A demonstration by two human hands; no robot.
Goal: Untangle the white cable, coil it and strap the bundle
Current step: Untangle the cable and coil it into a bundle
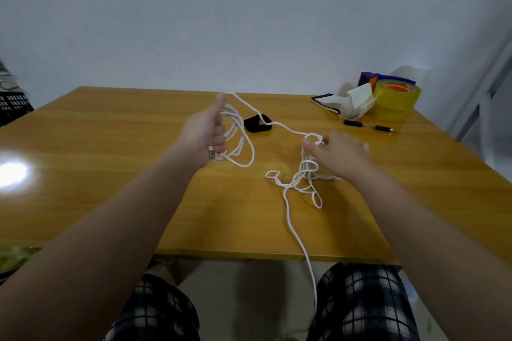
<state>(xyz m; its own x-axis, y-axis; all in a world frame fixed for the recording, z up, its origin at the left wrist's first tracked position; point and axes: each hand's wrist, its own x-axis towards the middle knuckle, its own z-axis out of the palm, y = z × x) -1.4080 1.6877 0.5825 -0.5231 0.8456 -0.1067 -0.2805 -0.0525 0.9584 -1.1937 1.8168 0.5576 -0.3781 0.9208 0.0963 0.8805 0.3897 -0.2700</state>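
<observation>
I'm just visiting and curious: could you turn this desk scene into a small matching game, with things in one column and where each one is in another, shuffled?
Things
1. black strap
2. yellow tape roll
3. pen
4. white cable, coiled part

Places
A. far right corner of the table, beside folded papers
B. gripped in the left hand
C. flat on the table, just right of the left hand
D. lying just in front of the tape roll

Pairs: 1-C, 2-A, 3-D, 4-B
</observation>
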